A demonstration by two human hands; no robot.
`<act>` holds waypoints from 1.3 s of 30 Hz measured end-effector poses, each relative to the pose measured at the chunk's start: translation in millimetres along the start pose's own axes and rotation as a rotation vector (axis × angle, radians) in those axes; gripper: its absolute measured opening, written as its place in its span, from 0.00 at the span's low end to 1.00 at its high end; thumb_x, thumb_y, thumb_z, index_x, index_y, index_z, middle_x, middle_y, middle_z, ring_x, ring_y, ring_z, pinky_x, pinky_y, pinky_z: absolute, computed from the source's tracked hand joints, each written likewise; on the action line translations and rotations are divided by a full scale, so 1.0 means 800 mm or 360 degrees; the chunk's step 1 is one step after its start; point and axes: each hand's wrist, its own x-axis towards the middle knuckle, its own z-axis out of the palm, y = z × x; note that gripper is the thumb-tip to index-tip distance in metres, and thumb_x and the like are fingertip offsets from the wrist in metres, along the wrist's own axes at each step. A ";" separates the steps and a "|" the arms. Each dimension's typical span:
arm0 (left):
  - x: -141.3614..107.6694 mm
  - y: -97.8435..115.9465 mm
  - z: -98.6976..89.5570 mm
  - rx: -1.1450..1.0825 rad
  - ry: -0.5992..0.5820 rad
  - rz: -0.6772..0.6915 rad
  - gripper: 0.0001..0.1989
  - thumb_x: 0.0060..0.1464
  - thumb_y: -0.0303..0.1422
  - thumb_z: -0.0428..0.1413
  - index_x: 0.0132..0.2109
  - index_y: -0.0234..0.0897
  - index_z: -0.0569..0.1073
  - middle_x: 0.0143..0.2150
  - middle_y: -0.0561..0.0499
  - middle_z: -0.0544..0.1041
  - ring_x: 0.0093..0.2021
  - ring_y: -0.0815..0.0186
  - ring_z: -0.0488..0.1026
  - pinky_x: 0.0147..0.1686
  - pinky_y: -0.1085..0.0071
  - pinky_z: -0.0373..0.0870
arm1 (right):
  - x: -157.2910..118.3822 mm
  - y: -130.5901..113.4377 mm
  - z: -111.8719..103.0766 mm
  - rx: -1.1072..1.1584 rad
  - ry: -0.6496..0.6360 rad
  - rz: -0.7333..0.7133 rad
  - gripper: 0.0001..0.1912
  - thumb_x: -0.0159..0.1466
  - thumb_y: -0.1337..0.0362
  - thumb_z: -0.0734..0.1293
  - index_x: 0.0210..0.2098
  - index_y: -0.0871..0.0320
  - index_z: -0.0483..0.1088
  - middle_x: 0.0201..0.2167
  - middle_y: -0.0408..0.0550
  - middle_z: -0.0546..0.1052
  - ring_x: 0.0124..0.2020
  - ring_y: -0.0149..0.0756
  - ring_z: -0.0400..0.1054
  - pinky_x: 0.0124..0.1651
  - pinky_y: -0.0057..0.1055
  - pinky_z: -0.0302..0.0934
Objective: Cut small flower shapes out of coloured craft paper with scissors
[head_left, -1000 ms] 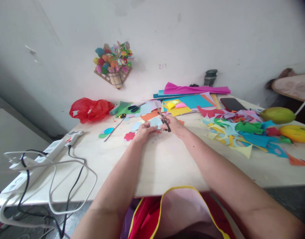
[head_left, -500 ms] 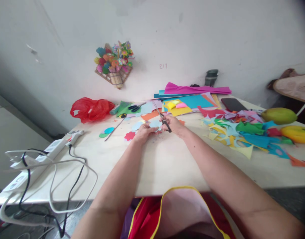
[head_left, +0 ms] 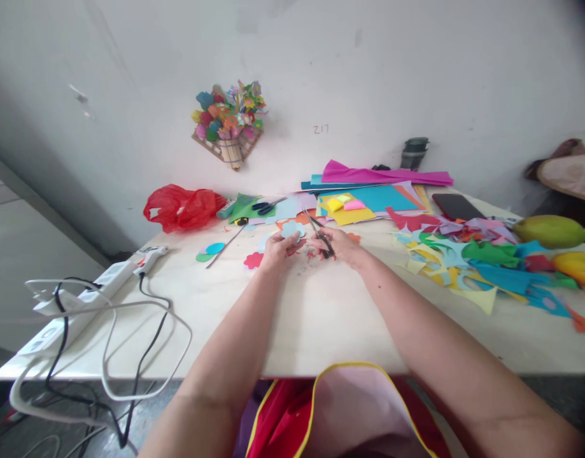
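Pinched in my left hand (head_left: 279, 249) is a light blue paper flower (head_left: 293, 229) with a scalloped edge. My right hand (head_left: 338, 244) grips a pair of scissors (head_left: 324, 243) by the dark handles, the blades pointing up and away from me. The scissors are just right of the flower, apart from it. Small paper snippets (head_left: 309, 257) lie on the table between my hands. Beside my left hand lies a red paper flower (head_left: 253, 260). An orange paper piece (head_left: 292, 224) is behind the blue flower.
Coloured paper scraps (head_left: 464, 254) spread across the right side, near a phone (head_left: 458, 207) and a green mango (head_left: 550, 231). Paper sheets (head_left: 382, 198) are stacked at the back. A red plastic bag (head_left: 182, 207), dark-handled scissors (head_left: 266, 207) and a power strip (head_left: 77, 312) are on the left.
The scissors have come away from the light blue paper, and my left hand now holds the flower slightly up and left. The whole view has shifted a little.
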 end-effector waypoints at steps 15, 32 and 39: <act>0.001 0.000 0.008 -0.0188 0.0190 -0.0050 0.15 0.40 0.29 0.70 0.37 0.35 0.76 0.35 0.47 0.82 0.39 0.60 0.82 0.38 0.70 0.77 | 0.001 0.006 0.008 -0.0097 -0.0128 -0.0019 0.14 0.59 0.55 0.73 0.31 0.58 0.70 0.20 0.42 0.74 0.17 0.27 0.67 0.13 0.19 0.50; -0.004 0.003 0.022 -0.0303 0.0309 -0.0068 0.09 0.44 0.23 0.66 0.33 0.33 0.75 0.28 0.50 0.79 0.30 0.64 0.80 0.31 0.73 0.74 | 0.005 0.020 0.015 -0.0052 -0.0123 -0.0004 0.16 0.59 0.52 0.73 0.33 0.57 0.69 0.22 0.41 0.75 0.20 0.26 0.69 0.16 0.18 0.52; -0.003 0.000 0.022 -0.0309 0.0315 -0.0060 0.07 0.45 0.23 0.65 0.34 0.32 0.75 0.27 0.49 0.79 0.28 0.65 0.80 0.29 0.75 0.73 | 0.004 0.018 0.017 -0.0066 -0.0120 0.0026 0.14 0.60 0.54 0.72 0.33 0.58 0.70 0.22 0.40 0.74 0.19 0.26 0.68 0.16 0.18 0.52</act>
